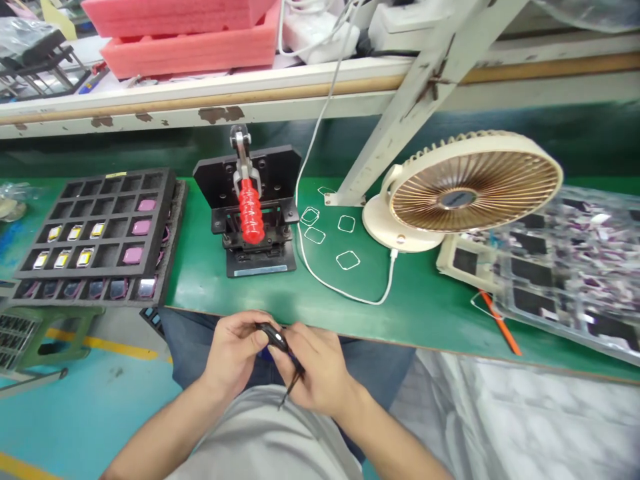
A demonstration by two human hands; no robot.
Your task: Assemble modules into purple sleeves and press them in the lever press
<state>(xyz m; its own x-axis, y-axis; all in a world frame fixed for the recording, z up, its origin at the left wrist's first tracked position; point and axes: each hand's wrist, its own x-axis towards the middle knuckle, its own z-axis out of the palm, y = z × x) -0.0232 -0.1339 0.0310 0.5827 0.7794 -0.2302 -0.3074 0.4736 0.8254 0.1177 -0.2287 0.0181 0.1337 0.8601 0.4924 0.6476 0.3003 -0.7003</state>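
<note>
My left hand (234,350) and my right hand (315,367) meet over my lap, just below the front edge of the green bench (410,307). The left fingers pinch a small black part (273,335). The right hand is closed on thin black tweezers (293,383) whose tips point down. Straight ahead on the bench stands a black press jig (253,207) with a red ribbed handle (250,210).
A black compartment tray (100,227) with yellow and pink parts sits at left. Several small white frames (347,260) lie beside a white cable (320,280). A beige desk fan (465,190) stands at right, with clear trays (565,267) and an orange stick (500,327) beyond.
</note>
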